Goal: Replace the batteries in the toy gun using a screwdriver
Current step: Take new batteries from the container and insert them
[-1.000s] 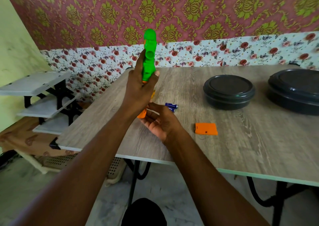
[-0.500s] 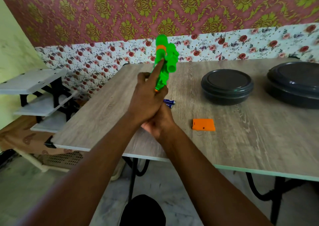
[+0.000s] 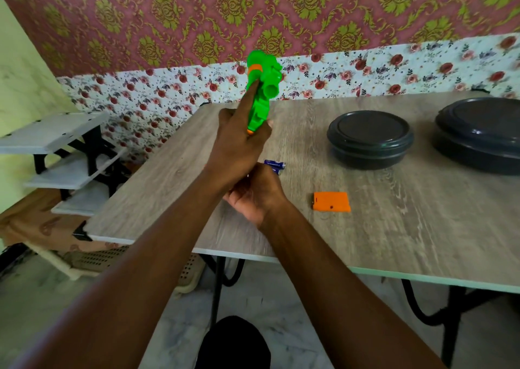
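Toy gun (image 3: 260,95) is pointing upward over the table (image 3: 394,228) as we are gripping it with the fingers of our left hand (image 3: 236,154), while our right hand (image 3: 253,197) is tucking under its base, its grasp hidden so we cannot tell, beside the batteries (image 3: 274,166).

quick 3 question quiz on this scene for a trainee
1. True or false: the orange battery cover is fitted on the toy gun.
2. What holds the toy gun upright? A) the left hand B) the right hand C) a clamp
3. How many dark lidded containers stand on the table?
Key: 1 false, it lies on the table. 2 A. 3 two.
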A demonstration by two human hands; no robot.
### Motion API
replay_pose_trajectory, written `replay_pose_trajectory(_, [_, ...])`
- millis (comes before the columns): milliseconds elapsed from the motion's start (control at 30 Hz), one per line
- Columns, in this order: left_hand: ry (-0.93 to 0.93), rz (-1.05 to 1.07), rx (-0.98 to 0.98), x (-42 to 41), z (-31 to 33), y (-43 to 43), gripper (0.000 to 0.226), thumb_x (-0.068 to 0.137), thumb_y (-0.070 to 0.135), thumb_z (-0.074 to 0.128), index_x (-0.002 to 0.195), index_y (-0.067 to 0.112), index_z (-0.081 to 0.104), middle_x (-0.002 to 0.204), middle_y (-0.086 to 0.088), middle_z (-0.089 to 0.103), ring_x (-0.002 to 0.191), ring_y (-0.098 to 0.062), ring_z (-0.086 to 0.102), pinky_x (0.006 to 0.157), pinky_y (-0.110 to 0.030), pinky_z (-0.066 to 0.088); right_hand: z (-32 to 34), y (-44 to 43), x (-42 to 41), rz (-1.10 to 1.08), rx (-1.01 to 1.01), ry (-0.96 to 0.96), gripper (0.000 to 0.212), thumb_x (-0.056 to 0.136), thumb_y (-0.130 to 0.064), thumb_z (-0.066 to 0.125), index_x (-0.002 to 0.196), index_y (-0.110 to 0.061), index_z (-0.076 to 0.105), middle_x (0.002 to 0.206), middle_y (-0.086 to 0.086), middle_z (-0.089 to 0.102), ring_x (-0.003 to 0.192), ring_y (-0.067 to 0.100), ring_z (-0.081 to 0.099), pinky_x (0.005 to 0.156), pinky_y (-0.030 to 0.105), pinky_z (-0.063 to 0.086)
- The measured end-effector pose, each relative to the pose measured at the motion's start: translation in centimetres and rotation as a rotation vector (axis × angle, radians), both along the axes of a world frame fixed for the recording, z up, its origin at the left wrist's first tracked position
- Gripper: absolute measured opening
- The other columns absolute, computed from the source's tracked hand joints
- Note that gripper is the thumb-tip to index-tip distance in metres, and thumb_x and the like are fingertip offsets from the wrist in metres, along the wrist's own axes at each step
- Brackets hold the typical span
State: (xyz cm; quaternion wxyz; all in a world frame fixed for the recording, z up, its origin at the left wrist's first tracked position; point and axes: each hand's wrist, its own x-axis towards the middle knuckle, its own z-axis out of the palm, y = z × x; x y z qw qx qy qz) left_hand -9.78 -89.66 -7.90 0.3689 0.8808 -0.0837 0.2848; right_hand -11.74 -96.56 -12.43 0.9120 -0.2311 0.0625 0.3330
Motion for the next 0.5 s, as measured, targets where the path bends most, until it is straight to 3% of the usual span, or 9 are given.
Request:
replay_pose_trajectory(33, [-0.013,0.007,0.005,0.2,0.3,0.4,0.071,0.102,0.031,0.057,0.163,0.034,0.022,0.119,-0.017,0.056,0.095,-0.011,0.048,0.069,0.0,0.033,0.2,-0.2,-0.1,-0.003,-0.019,-0.002,0.02,0.103,-0.012,0.046,0.098,-0.004,0.064,0.106,0.019,0.068,0.102,0.029,0.068,0.085,0.044,0.061])
replay_pose_trajectory(100, [-0.032,0.034,0.024,0.3,0.9,1.0,0.072,0.101,0.033,0.056,0.164,0.033,0.021,0.118,-0.018,0.055,0.098,-0.015,0.045,0.068,-0.002,0.033,0.3,-0.7,-0.3,-0.035,-0.091,-0.005,0.026,0.106,-0.018,0.045,0.096,-0.002,0.062,0.115,0.024,0.067,0.116,0.035,0.064,0.098,0.049,0.054])
replay_pose_trajectory(133, [-0.041,0.05,0.026,0.1,1.2,1.0,0.073,0.101,0.033,0.056,0.164,0.033,0.02,0.118,-0.018,0.052,0.096,-0.013,0.044,0.068,-0.002,0.033,0.1,-0.8,-0.2,-0.056,-0.126,0.001,0.032,0.108,-0.022,0.042,0.098,0.001,0.062,0.122,0.027,0.065,0.122,0.037,0.061,0.105,0.049,0.048])
replay_pose_trajectory(200, [-0.038,0.084,0.036,-0.7,1.3,0.5,0.074,0.101,0.03,0.057,0.164,0.035,0.018,0.118,-0.016,0.045,0.092,-0.005,0.044,0.072,-0.003,0.035,0.0,-0.6,0.0,-0.066,-0.108,-0.008,0.033,0.108,-0.02,0.041,0.096,0.002,0.063,0.117,0.025,0.067,0.112,0.034,0.065,0.109,0.046,0.047])
replay_pose_trajectory(233, [-0.014,0.104,0.065,-1.0,1.0,0.1,0.075,0.1,0.031,0.058,0.163,0.039,0.018,0.121,-0.015,0.042,0.094,-0.004,0.048,0.082,-0.009,0.042,0.2,-0.4,-0.2,-0.055,-0.059,-0.011,0.029,0.106,-0.017,0.043,0.099,0.0,0.065,0.111,0.021,0.07,0.104,0.029,0.069,0.107,0.043,0.05])
replay_pose_trajectory(300, [0.079,0.133,0.162,-1.4,0.3,-0.6,0.076,0.099,0.034,0.059,0.161,0.046,0.016,0.127,-0.014,0.038,0.106,-0.024,0.057,0.096,-0.037,0.052,0.4,-0.1,-0.4,-0.018,0.037,-0.003,0.029,0.102,-0.018,0.047,0.116,-0.002,0.067,0.117,0.017,0.073,0.11,0.025,0.07,0.107,0.04,0.051])
replay_pose_trajectory(367, [0.16,0.129,0.186,-1.5,-0.2,-1.0,0.075,0.1,0.035,0.058,0.161,0.048,0.016,0.128,-0.012,0.039,0.111,-0.035,0.057,0.099,-0.047,0.051,0.3,-0.2,-0.5,-0.006,0.056,0.017,0.029,0.103,-0.022,0.047,0.115,-0.004,0.066,0.111,0.014,0.074,0.105,0.023,0.069,0.096,0.037,0.057])
replay_pose_trajectory(433, [0.174,0.11,0.146,-1.2,0.1,-1.0,0.074,0.102,0.035,0.057,0.161,0.047,0.016,0.126,-0.011,0.04,0.11,-0.033,0.056,0.1,-0.046,0.051,0.3,-0.5,-0.5,0.005,0.057,0.024,0.027,0.103,-0.02,0.045,0.107,-0.005,0.067,0.096,0.013,0.073,0.09,0.023,0.069,0.075,0.034,0.061])
replay_pose_trajectory(500, [0.155,0.115,0.118,-0.9,0.6,-0.8,0.074,0.102,0.034,0.056,0.162,0.045,0.015,0.124,-0.011,0.04,0.105,-0.027,0.052,0.099,-0.044,0.05,0.6,-0.8,-0.5,-0.022,0.059,0.053,0.025,0.102,-0.013,0.044,0.101,-0.003,0.066,0.097,0.016,0.071,0.088,0.025,0.067,0.073,0.037,0.06])
